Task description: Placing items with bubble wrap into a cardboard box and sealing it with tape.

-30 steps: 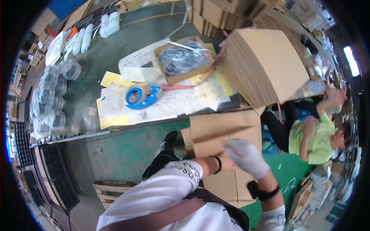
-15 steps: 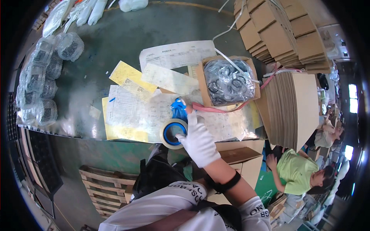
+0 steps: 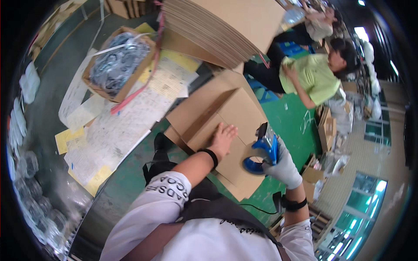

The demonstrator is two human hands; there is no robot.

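My left hand [image 3: 224, 138], bare, rests with its fingers spread on the closed top flaps of a cardboard box [image 3: 240, 109]. The box stands in front of me beside the table, with a larger outer flap sticking out on its far left side. In a white glove, my right hand [image 3: 284, 168] is closed round a blue tape dispenser [image 3: 271, 147]. The dispenser's roll, with a blue core, is over the right part of the box top. Whether tape touches the cardboard, I cannot tell.
On the table at left lie white and yellow papers [image 3: 124, 117] and an open carton [image 3: 98, 92] of plastic-bagged black parts. A tall stack of flat cardboard [image 3: 204, 30] stands beyond the box. A person in a yellow-green shirt [image 3: 311, 78] is at the far right.
My view has swung right, from the table to the box. The tape dispenser, on the table beneath my gloved hand before, is now held over the box. My left hand has come into view.
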